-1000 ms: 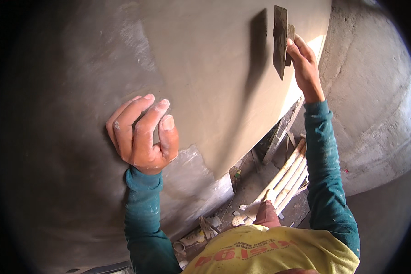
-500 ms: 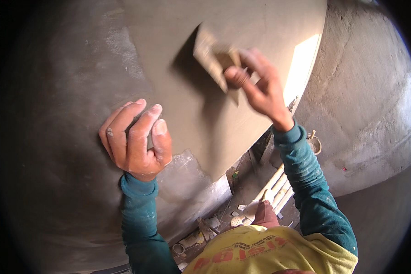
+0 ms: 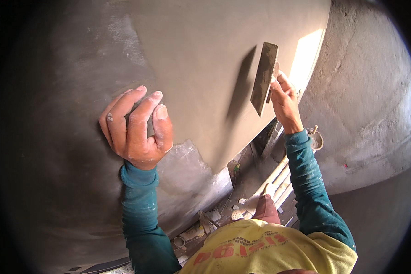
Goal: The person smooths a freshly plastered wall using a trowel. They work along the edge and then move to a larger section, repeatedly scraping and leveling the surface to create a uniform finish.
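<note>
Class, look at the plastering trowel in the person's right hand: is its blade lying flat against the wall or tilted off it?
Tilted. The trowel shows edge-on in the right hand and throws a separate dark shadow on the plastered wall. Whether one edge touches: cannot tell.

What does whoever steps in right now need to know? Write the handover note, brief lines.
Left hand: empty, palm and fingers flat against the grey plastered wall, bracing.
Right hand: gripping the handle of the plastering trowel, blade on edge at the wall, near the sunlit patch.
Done: the lighter tan area looks smoothly coated.
Left: the darker grey section under the left hand looks rougher; the area under the trowel appears to be in progress.
Below: white pipes and a small bucket lie on the floor by the wall base.
</note>
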### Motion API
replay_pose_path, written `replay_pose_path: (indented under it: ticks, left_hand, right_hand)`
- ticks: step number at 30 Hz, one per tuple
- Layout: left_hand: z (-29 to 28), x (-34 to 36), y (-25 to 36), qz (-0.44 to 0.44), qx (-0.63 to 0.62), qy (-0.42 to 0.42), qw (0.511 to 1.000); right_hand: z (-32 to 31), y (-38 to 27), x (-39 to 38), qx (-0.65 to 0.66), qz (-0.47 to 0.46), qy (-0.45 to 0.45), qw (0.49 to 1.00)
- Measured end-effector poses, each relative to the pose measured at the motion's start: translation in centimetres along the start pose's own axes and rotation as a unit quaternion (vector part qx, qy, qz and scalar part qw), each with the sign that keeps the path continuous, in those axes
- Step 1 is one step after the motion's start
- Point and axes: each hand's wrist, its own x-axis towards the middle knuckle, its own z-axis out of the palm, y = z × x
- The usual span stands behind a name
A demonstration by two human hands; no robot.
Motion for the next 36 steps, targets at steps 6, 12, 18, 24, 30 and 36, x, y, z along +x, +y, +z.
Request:
replay_pose_path:
  ticks: [6, 12, 18, 24, 30, 36]
  left_hand:
    - [-0.1, -0.3, -0.1, 0.007, 0.003, -0.005, 1.000]
    - [0.2, -0.1, 0.0, -0.001, -0.005, -0.003, 1.000]
    - [-0.2, -0.7, -0.3, -0.002, -0.001, -0.015, 1.000]
    - [0.1, -0.9, 0.0, -0.021, -0.017, -0.006, 1.000]
    - [0.0, -0.6, 0.1, -0.021, -0.015, -0.008, 1.000]
    - [-0.2, -0.5, 0.1, -0.026, -0.021, -0.008, 0.999]
  right_hand:
    - [1.4, 0.1, 1.3, -0.066, -0.011, 0.030, 0.997]
    - [3.8, 1.5, 2.6, -0.238, -0.158, 0.121, 0.951]
    - [10.5, -1.2, -4.2, -0.254, -0.260, -0.039, 0.931]
    - [3.1, 0.7, -1.0, 0.074, 0.003, 0.163, 0.984]
    - [0.8, 3.4, 0.6, 0.173, 0.085, 0.175, 0.966]
    - [2.5, 1.3, 1.2, 0.160, 0.073, 0.209, 0.962]
